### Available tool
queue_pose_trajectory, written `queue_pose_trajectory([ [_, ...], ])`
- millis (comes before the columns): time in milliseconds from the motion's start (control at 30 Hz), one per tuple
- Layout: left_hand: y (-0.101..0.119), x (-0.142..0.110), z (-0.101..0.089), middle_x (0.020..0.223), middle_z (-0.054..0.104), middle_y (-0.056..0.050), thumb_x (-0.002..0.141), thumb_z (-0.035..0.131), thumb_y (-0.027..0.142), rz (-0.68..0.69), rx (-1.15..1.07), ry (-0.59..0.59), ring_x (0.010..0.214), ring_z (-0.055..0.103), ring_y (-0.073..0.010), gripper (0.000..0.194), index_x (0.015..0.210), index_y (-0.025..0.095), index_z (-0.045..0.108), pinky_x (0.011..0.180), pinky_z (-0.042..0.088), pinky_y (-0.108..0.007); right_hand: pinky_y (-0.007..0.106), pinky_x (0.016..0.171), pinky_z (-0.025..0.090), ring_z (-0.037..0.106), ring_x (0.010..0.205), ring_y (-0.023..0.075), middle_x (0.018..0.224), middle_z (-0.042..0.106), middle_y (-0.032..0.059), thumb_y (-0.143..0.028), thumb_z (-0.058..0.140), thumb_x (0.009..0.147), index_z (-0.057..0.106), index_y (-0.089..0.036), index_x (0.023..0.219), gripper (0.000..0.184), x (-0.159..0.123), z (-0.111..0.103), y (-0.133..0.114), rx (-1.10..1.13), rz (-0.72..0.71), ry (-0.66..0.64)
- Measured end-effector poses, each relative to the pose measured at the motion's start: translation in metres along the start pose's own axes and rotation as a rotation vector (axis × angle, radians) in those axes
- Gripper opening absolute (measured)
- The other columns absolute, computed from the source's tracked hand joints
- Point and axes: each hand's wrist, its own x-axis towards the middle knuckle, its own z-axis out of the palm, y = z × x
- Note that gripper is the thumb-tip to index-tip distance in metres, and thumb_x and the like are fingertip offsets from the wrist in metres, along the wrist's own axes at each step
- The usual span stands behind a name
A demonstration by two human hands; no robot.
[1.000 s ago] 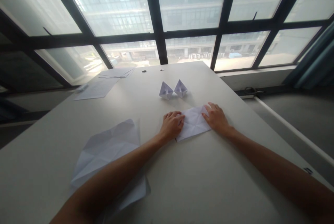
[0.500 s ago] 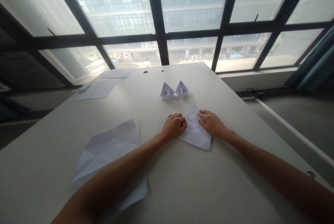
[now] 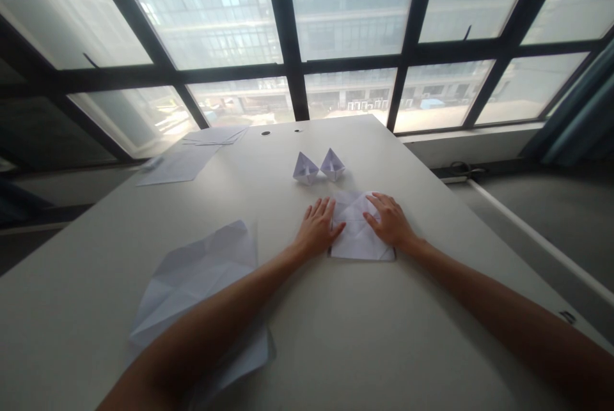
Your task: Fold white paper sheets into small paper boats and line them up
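A folded square of white paper (image 3: 357, 240) lies on the white table, its creases visible and its near edge roughly level. My left hand (image 3: 316, 227) rests along its left side, fingers stretched out and the thumb on the paper. On the opposite side my right hand (image 3: 389, 222) lies with spread fingers over the right part of the sheet. Just beyond, two small folded paper boats (image 3: 306, 171) (image 3: 332, 167) stand side by side, their peaks pointing up.
Creased white sheets (image 3: 201, 277) lie at the left, partly under my left forearm. More flat paper (image 3: 180, 165) is at the table's far left corner. Large windows (image 3: 352, 8) rise behind the table (image 3: 330, 334). A pale rail (image 3: 522, 229) runs along the floor at right.
The folded paper has turned so its near edge lies level instead of slanting. My left hand has gone from curled fingers to stretched out; my right hand stays on the sheet.
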Motion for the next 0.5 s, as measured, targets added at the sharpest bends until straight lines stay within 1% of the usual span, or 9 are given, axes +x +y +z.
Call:
queue_pose_trajectory([
  [67, -0.001, 0.001, 0.001, 0.158, 0.035, -0.016, 0.097, 0.043, 0.055, -0.054, -0.011, 0.009, 0.148, 0.027, -0.0328, 0.069, 0.152, 0.016, 0.033, 0.12, 0.021, -0.052, 0.044, 0.112, 0.035, 0.044, 0.134, 0.0294, 0.143, 0.052, 0.018, -0.038, 0.05, 0.095, 0.054, -0.011, 0.138, 0.051, 0.0, 0.003, 0.001, -0.02, 0.018, 0.004],
  [100, -0.001, 0.001, 0.001, 0.156, 0.038, -0.015, 0.097, 0.045, 0.055, -0.049, -0.025, 0.004, 0.147, 0.029, -0.0327, 0.067, 0.152, 0.018, 0.034, 0.119, 0.021, -0.053, 0.044, 0.113, 0.034, 0.043, 0.135, 0.0293, 0.144, 0.051, 0.0178, -0.038, 0.05, 0.095, 0.054, -0.012, 0.138, 0.051, -0.001, 0.004, 0.002, -0.025, 0.011, -0.006],
  [167, -0.002, 0.001, 0.0, 0.154, 0.043, -0.011, 0.095, 0.051, 0.052, 0.0, -0.067, 0.004, 0.146, 0.032, -0.031, 0.064, 0.15, 0.023, 0.037, 0.12, 0.021, -0.053, 0.044, 0.115, 0.032, 0.041, 0.137, 0.0287, 0.146, 0.05, 0.017, -0.037, 0.049, 0.095, 0.056, -0.013, 0.136, 0.048, -0.001, 0.006, 0.004, -0.032, -0.013, -0.032],
  [233, -0.003, 0.001, -0.001, 0.15, 0.047, -0.009, 0.094, 0.056, 0.045, 0.056, -0.116, 0.028, 0.142, 0.038, -0.0285, 0.059, 0.147, 0.025, 0.041, 0.119, 0.024, -0.051, 0.045, 0.116, 0.031, 0.04, 0.138, 0.0285, 0.146, 0.05, 0.0172, -0.036, 0.049, 0.095, 0.059, -0.013, 0.133, 0.045, -0.001, 0.009, 0.005, -0.044, -0.021, -0.064],
  [367, -0.004, 0.002, -0.003, 0.141, 0.053, -0.009, 0.089, 0.066, 0.032, 0.14, -0.222, 0.102, 0.13, 0.05, -0.0259, 0.056, 0.142, 0.024, 0.049, 0.114, 0.036, -0.042, 0.046, 0.115, 0.032, 0.041, 0.139, 0.0292, 0.146, 0.05, 0.0189, -0.035, 0.05, 0.094, 0.06, -0.013, 0.131, 0.044, -0.002, 0.013, 0.006, -0.056, -0.011, -0.129],
  [500, -0.003, 0.001, -0.005, 0.132, 0.058, -0.007, 0.087, 0.066, 0.021, 0.228, -0.296, 0.119, 0.122, 0.056, -0.024, 0.059, 0.143, 0.026, 0.048, 0.108, 0.043, -0.039, 0.048, 0.114, 0.032, 0.043, 0.137, 0.0311, 0.144, 0.052, 0.0193, -0.034, 0.053, 0.093, 0.06, -0.013, 0.13, 0.043, -0.002, 0.016, 0.008, -0.033, -0.014, -0.127],
])
